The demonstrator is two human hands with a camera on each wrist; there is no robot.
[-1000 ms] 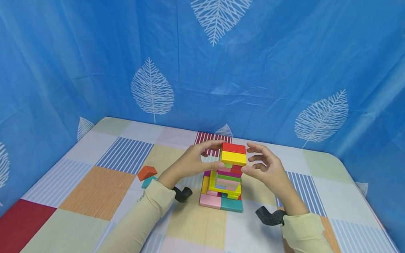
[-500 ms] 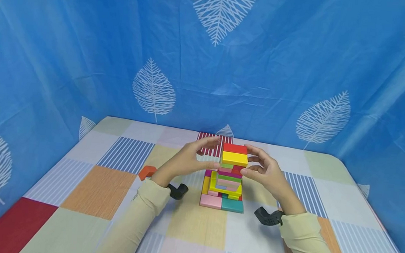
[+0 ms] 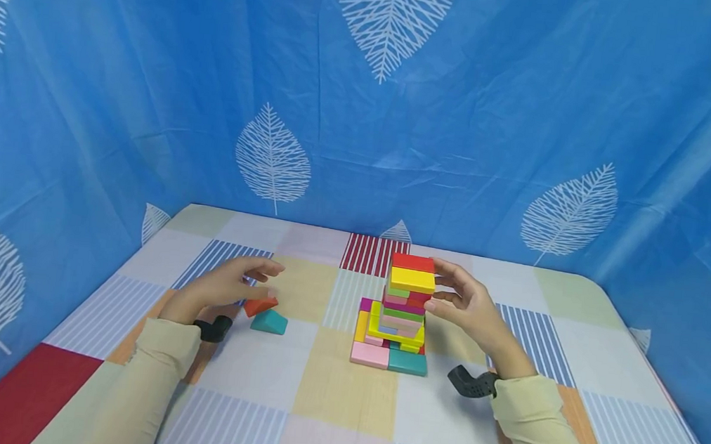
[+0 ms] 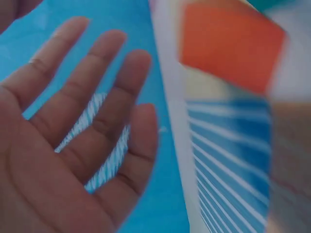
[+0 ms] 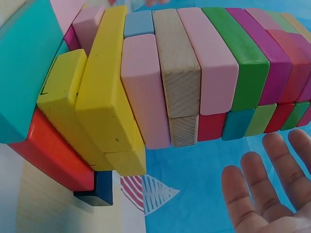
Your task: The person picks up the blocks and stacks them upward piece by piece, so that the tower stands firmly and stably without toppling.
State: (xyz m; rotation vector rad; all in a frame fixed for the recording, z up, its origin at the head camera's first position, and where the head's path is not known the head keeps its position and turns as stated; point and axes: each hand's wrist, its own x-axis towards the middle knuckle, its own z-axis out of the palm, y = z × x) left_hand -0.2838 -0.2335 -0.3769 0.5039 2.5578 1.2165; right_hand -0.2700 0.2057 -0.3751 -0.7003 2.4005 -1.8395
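My left hand (image 3: 229,283) hovers with loose fingers over an orange block (image 3: 259,306) on the left of the table; the left wrist view shows the palm and spread fingers holding nothing. Right beside that block lies a teal block (image 3: 270,322) with slanted sides. A tower of coloured blocks (image 3: 403,314) stands upright, with a yellow block (image 3: 412,279) and a red block (image 3: 413,262) on top. Beside its upper right side is my right hand (image 3: 471,310), fingers extended; whether the fingertips touch it is unclear. In the right wrist view, fingers (image 5: 250,189) show apart from the blocks.
A patchwork cloth (image 3: 339,404) covers the table. Blue curtain (image 3: 441,117) with white leaf prints hangs behind and at both sides. Wider bottom layers of the tower include a pink block (image 3: 370,354) and a teal brick (image 3: 407,363) at the front.
My left hand has left the tower's left side and moved left to the orange block. The right hand stays by the tower, slightly nearer than a second ago.
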